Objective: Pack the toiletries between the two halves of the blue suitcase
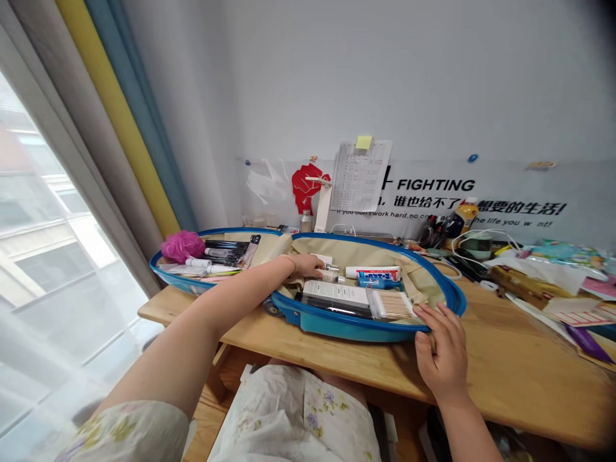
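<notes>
An open blue suitcase [346, 330] with a beige lining lies across the wooden desk. My left hand [307, 264] reaches into its right half with fingers curled down, by a small bottle [332, 276]; what lies under the fingertips is hidden. My right hand [443, 350] rests on the front right rim, fingers apart, holding nothing. The right half also holds a toothpaste box [373, 273], a blue tube [375, 283], a white printed box [335, 292] and a pack of cotton swabs [392, 304]. In the left half lie a pink bath puff [183, 246] and several pens or brushes [226, 251].
The wooden desk [500, 359] carries a cluttered pile of papers and packets [553, 289] at right. Behind the suitcase stand a white desk lamp [323, 208] and a small jar [306, 221]. An orange-labelled bottle [466, 215] stands at back right. Curtains [120, 115] hang left.
</notes>
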Available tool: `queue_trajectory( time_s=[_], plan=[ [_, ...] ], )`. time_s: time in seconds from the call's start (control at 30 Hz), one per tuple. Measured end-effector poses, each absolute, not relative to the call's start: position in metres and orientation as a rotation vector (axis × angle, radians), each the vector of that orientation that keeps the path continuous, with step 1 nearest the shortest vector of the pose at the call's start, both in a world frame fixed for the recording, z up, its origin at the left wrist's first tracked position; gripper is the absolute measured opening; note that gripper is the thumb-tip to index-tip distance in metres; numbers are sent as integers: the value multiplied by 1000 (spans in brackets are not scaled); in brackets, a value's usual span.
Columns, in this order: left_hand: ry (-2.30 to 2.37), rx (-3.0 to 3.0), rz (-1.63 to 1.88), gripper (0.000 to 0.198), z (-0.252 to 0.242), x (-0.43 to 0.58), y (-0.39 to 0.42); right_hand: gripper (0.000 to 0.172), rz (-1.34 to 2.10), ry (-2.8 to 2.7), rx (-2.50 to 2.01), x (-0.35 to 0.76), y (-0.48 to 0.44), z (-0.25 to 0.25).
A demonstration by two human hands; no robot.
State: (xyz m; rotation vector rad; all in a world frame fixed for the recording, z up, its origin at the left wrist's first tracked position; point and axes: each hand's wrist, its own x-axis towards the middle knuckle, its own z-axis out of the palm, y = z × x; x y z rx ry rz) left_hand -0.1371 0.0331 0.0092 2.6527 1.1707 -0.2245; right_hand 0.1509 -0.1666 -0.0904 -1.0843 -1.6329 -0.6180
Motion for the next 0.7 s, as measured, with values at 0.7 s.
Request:
queue_trajectory(
  time_s=[0.7],
  plan=[
    [1874,2263,-164,44,50,-373,6,34,-644,-1662,-1047,152,-165,-88]
  ],
)
